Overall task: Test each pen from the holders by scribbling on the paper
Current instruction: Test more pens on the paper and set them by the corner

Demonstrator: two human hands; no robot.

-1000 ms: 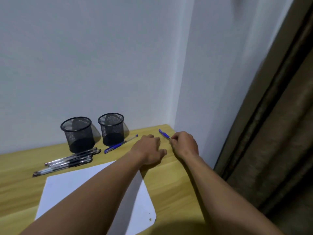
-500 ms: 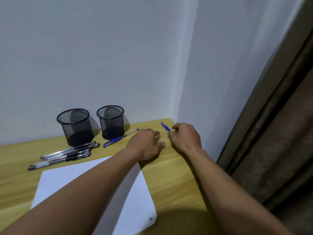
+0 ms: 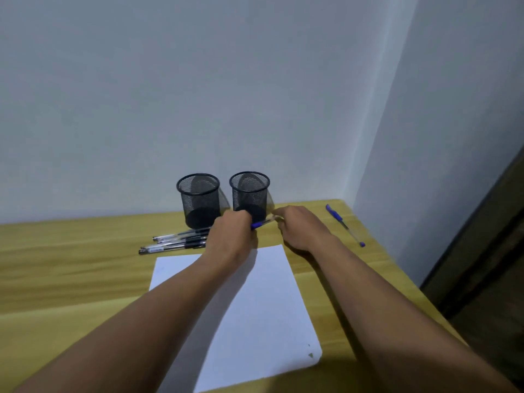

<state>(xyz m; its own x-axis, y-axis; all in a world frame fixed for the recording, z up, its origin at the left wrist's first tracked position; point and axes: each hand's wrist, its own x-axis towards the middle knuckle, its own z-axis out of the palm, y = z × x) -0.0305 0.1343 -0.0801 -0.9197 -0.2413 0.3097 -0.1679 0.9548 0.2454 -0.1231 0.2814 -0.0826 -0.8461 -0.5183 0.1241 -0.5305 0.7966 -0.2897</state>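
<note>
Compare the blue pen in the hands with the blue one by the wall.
The held pen is gripped between the left hand and right hand, mostly hidden; the loose pen lies free on the table, fully visible. Both are blue with clear barrels.

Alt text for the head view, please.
The left hand grips a blue pen by its blue end while the right hand pinches its clear end, just beyond the white paper. Two black mesh holders stand behind; black pens lie left, a second blue pen right.
</note>
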